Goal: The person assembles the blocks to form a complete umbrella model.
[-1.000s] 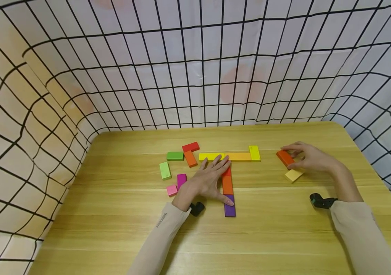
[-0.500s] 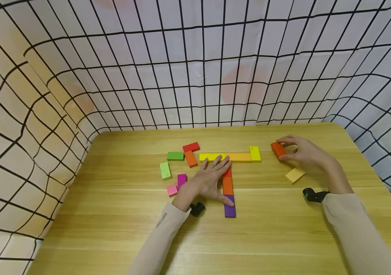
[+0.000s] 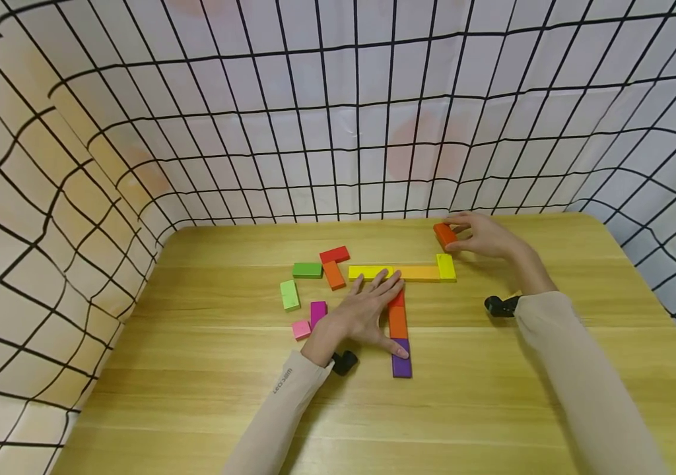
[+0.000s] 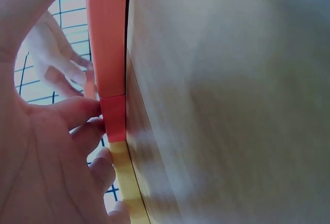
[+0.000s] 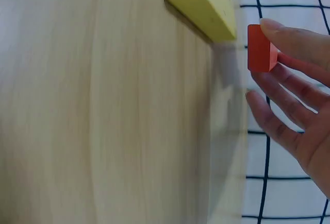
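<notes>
My right hand point(image 3: 486, 239) pinches an orange-red wooden block point(image 3: 445, 236) between thumb and fingers, behind a yellow block point(image 3: 446, 268). In the right wrist view, the pinched block point(image 5: 261, 49) is raised off the wood. My left hand point(image 3: 360, 318) lies spread over a T-like layout. Its thumb touches a purple block point(image 3: 401, 368), and its fingertips reach the red block point(image 3: 396, 299) and the row above. An orange block point(image 3: 398, 323) sits between red and purple. Along the top run a yellow block point(image 3: 364, 272) and a light-orange block point(image 3: 421, 273), ending at the upright yellow one.
Left of the layout lie a green block point(image 3: 307, 270), a lime block point(image 3: 290, 295), a red block point(image 3: 335, 254), an orange block point(image 3: 334, 276), a magenta block point(image 3: 317, 311) and a pink block point(image 3: 301, 330). A grid-patterned cloth point(image 3: 290, 119) stands behind the wooden table point(image 3: 463, 409).
My right hand has lifted the orange-red block from beside the pale yellow block and carried it left and back. That pale block is now mostly hidden by the right wrist. The left hand stays in place.
</notes>
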{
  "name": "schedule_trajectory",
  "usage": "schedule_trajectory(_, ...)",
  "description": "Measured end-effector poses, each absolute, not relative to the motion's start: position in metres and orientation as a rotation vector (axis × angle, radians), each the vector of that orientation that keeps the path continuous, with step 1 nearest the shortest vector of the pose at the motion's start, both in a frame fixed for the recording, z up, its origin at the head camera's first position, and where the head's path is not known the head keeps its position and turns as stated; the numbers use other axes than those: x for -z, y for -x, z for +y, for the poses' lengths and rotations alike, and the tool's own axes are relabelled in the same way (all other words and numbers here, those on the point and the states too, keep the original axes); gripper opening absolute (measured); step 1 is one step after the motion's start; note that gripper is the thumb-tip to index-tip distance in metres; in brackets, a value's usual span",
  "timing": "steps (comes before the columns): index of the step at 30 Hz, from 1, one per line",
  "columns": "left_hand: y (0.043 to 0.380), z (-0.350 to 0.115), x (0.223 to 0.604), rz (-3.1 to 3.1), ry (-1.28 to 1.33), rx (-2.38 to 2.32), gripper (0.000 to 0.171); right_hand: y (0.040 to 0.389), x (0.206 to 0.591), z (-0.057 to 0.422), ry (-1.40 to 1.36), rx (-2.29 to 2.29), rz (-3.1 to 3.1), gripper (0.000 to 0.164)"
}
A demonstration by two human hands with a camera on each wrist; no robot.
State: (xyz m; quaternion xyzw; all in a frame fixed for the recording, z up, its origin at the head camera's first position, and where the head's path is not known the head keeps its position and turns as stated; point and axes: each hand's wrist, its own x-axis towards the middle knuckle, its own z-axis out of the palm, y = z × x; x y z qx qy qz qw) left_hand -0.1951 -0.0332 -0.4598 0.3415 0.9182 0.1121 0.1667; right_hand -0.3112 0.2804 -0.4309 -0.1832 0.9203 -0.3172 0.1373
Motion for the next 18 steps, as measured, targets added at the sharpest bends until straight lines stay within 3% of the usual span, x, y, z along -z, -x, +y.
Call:
schedule_trajectory(10,0.196,-0.032,0.46,2.617,-0.959,-0.283,0.135,0.321,0.445,0.265,0.593,0.906,2.655,0.066)
schedule_trajectory(18,0.196,-0.032,0.46,2.612,-0.95,-0.285,0.135,0.32,0.451,0.264,0.538,0.931,2.7,0.052)
